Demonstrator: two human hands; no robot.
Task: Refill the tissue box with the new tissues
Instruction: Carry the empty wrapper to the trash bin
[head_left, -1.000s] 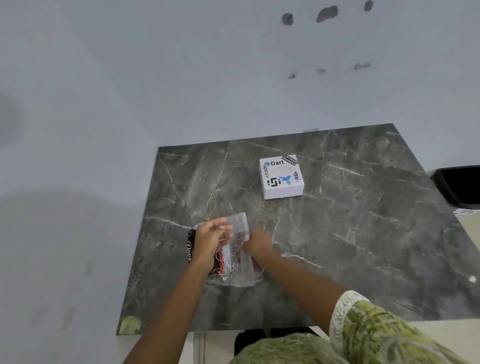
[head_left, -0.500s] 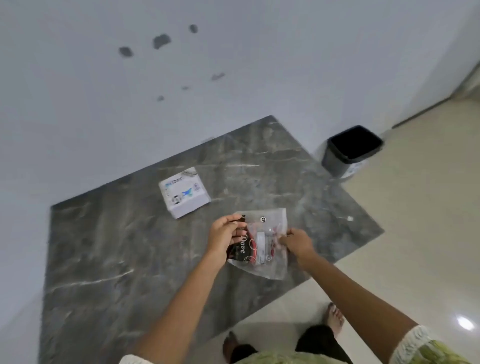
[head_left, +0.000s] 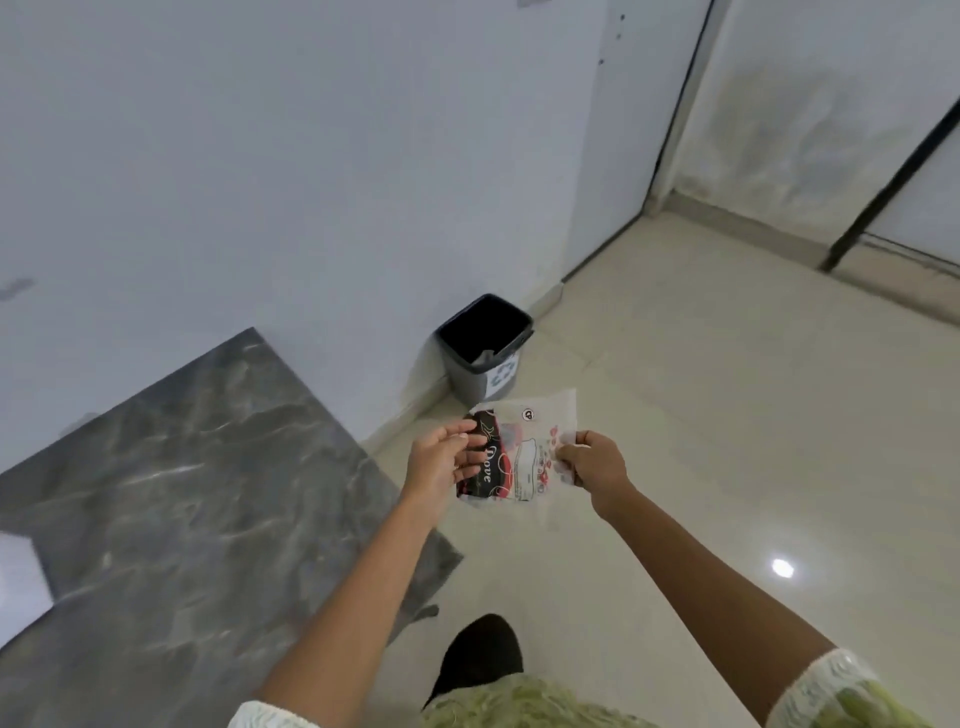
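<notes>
Turning away from the marble table (head_left: 171, 499), I've carried the plastic tissue wrapper (head_left: 524, 452) out over the floor, toward the black waste bin (head_left: 485, 345) by the wall. My right hand (head_left: 592, 465) pinches its edge; my left hand (head_left: 441, 460) is half-open, fingers loose against the dark printed end. It looks flat and emptied. At the frame's left edge, the white tissue box (head_left: 18, 582) sits on the table, so I judge binning comes next.
</notes>
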